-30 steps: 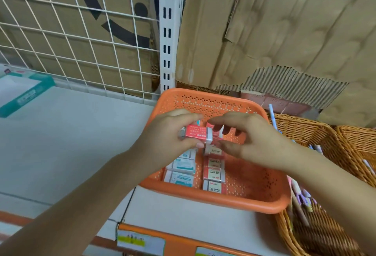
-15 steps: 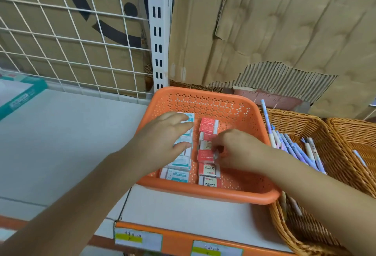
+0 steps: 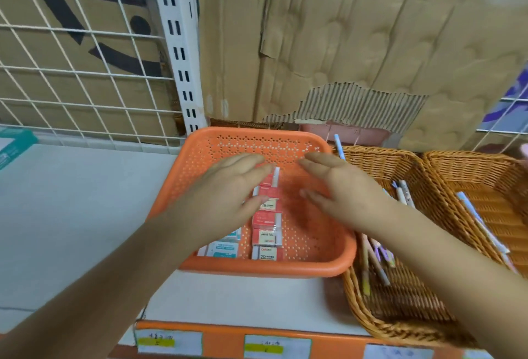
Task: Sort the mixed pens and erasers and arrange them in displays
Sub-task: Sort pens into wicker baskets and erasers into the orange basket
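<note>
An orange perforated basket [image 3: 257, 141] stands on the white shelf. Inside it a column of red-sleeved erasers [image 3: 267, 220] runs front to back, with teal-sleeved erasers [image 3: 224, 248] beside them on the left. My left hand [image 3: 225, 193] hovers over the left column with straight fingers, its fingertips near the farthest red eraser. My right hand [image 3: 340, 184] is spread above the bare right part of the basket and holds nothing. Pens [image 3: 377, 261] lie in the wicker basket [image 3: 371, 318] to the right.
A second wicker basket [image 3: 480, 164] with pens [image 3: 480, 221] stands at the far right. Torn cardboard [image 3: 343, 44] and a white wire grid [image 3: 71, 73] back the shelf. A teal box [image 3: 14, 147] lies far left. Price labels [image 3: 277, 347] line the orange shelf edge.
The red eraser both hands pinched a second ago now lies in the red column. Both hands have lifted off the erasers and spread open above the basket.
</note>
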